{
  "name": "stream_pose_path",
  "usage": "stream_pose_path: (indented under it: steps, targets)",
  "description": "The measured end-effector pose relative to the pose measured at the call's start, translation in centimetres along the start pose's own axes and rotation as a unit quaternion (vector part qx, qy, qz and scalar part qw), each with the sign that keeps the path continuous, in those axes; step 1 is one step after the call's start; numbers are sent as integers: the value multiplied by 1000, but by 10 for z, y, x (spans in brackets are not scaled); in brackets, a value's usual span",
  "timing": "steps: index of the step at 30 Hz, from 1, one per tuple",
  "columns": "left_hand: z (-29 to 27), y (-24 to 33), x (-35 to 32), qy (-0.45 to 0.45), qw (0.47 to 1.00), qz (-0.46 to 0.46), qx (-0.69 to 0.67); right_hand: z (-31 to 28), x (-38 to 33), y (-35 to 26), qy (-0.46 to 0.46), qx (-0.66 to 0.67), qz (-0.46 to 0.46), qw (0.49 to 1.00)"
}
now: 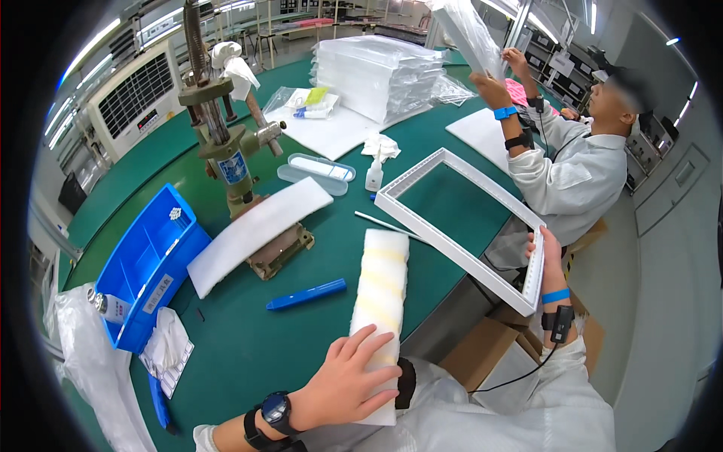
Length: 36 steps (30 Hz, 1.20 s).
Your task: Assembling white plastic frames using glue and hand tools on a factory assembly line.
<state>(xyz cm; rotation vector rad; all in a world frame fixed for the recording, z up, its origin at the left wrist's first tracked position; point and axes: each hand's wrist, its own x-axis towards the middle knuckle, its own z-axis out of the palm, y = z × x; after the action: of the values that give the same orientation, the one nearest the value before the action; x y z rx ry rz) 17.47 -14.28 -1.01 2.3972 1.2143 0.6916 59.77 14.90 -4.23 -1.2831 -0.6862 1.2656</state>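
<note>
My left hand (348,383) lies with fingers spread on a long white foam strip (382,271) with pale yellow bands, which runs along the table's near edge. My right hand (550,250) is closed around the right side of a white rectangular frame (461,248). The frame is tilted, its near right corner out past the table edge and its far left part over the green table. Some of the right hand's fingers are hidden behind the frame. A thin white rod (388,225) lies partly beneath the frame. Left of the foam strip is a blue pen-shaped tool (306,294).
A green press (226,143) stands at the left, a white foam sheet (260,235) across its base. Beside it sits a blue divided bin (162,241). Wrapped panels (376,75) are stacked at the back. At right, a co-worker (580,166) lifts a wrapped panel (468,34). Cardboard boxes (482,348) stand below.
</note>
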Motion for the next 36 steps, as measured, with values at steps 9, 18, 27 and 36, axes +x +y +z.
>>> stream_pose_path:
  steps: [9,18,27,36]
  targets:
    - [-34,-11,-35,7,999,-39,17,11,65,26,64,35,-14,997]
    - [-57,-18,-55,-23,997,-62,25,15,111,32,72,28,-56,995]
    - [-43,-27,-48,31,983,-132,123,-3,167,25,67,-487,-147,859]
    - [-34,-27,-62,171,971,-97,134,61,-65,32,-173,-491,-385,762]
